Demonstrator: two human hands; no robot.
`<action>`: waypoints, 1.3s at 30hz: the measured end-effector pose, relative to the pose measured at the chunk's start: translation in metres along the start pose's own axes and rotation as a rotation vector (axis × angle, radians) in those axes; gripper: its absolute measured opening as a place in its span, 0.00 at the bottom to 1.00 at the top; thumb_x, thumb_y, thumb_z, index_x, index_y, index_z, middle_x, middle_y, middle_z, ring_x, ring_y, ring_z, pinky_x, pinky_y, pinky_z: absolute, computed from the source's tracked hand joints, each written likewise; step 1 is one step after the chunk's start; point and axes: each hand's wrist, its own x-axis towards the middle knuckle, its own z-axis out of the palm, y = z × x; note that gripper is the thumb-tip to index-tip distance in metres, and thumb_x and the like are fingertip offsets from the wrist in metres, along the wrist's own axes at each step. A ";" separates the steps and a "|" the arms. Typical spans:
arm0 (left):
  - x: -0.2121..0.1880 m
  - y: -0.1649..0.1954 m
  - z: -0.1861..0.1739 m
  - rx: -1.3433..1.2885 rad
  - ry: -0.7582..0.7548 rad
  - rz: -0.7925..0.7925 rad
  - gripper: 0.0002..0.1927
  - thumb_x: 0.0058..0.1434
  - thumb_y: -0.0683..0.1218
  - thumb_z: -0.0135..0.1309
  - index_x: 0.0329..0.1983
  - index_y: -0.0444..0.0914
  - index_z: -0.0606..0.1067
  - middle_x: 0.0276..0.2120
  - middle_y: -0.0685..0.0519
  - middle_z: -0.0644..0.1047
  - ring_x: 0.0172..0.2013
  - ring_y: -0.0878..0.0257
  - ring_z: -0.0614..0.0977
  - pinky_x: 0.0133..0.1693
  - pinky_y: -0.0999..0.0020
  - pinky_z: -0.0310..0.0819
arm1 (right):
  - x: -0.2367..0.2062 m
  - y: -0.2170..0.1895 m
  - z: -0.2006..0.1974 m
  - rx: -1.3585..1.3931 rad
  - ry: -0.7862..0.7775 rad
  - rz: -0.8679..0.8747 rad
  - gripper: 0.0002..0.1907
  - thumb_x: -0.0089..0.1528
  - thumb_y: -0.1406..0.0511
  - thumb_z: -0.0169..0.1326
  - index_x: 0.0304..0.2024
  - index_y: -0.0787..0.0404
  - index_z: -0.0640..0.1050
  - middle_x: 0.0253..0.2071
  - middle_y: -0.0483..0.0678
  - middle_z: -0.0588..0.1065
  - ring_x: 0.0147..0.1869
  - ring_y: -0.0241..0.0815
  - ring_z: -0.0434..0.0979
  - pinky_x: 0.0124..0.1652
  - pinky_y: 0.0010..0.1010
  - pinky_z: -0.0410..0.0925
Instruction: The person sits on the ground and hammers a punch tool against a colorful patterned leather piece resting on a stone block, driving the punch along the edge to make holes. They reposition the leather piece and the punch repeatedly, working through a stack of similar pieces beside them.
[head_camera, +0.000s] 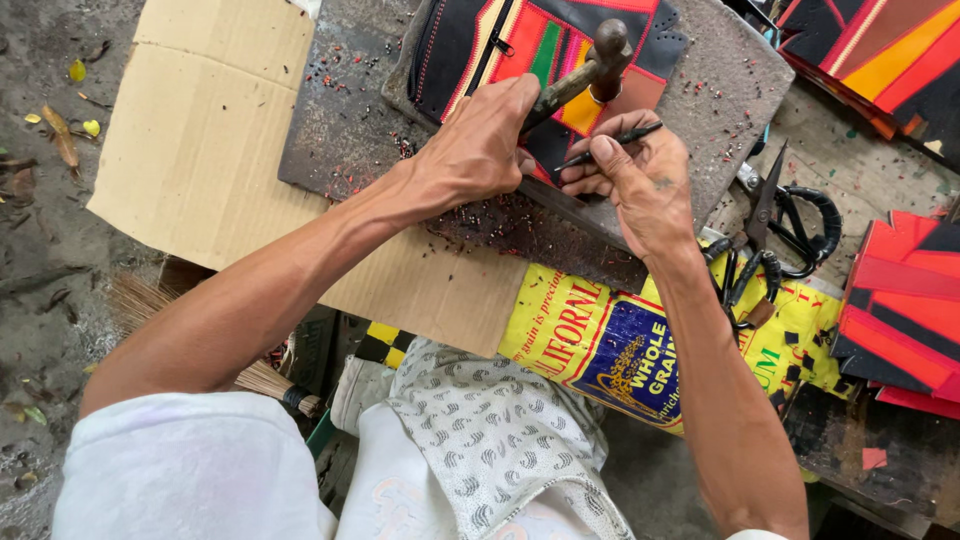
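My left hand (480, 145) is shut on the wooden handle of a hammer (603, 55), whose dark metal head is raised over a patchwork pouch (480, 50) of black, red, green and yellow pieces with a zipper. My right hand (640, 180) pinches a thin dark punch (612, 143) and rests at the pouch's near edge, just right of the left hand. The pouch lies on a grey stone slab (735, 85).
The slab sits on a dark plate (335, 130) strewn with tiny punched bits, over cardboard (210, 140). Black-handled scissors (790, 230) lie to the right on a yellow and blue sack (620, 345). Red-black patchwork pieces (900, 300) are stacked at right. A broom (150, 300) lies at left.
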 end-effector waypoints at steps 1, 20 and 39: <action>0.000 0.000 0.000 -0.002 -0.003 0.001 0.23 0.47 0.34 0.65 0.39 0.31 0.64 0.35 0.36 0.75 0.42 0.34 0.77 0.39 0.45 0.68 | 0.000 0.000 0.000 -0.010 0.006 0.001 0.12 0.72 0.67 0.56 0.49 0.68 0.67 0.44 0.58 0.76 0.43 0.50 0.83 0.42 0.41 0.79; 0.001 0.001 -0.001 -0.006 -0.011 -0.011 0.22 0.48 0.36 0.64 0.39 0.30 0.64 0.36 0.36 0.75 0.42 0.33 0.76 0.39 0.45 0.68 | -0.006 -0.009 0.003 -0.120 -0.070 -0.051 0.12 0.71 0.68 0.57 0.51 0.70 0.71 0.50 0.55 0.76 0.50 0.42 0.80 0.55 0.35 0.76; 0.004 0.007 -0.033 -0.084 -0.017 -0.136 0.17 0.59 0.41 0.65 0.39 0.29 0.67 0.30 0.35 0.74 0.33 0.38 0.79 0.37 0.48 0.70 | -0.003 -0.003 0.034 -0.799 0.004 -0.246 0.10 0.75 0.64 0.49 0.46 0.68 0.70 0.39 0.49 0.81 0.45 0.35 0.84 0.44 0.30 0.77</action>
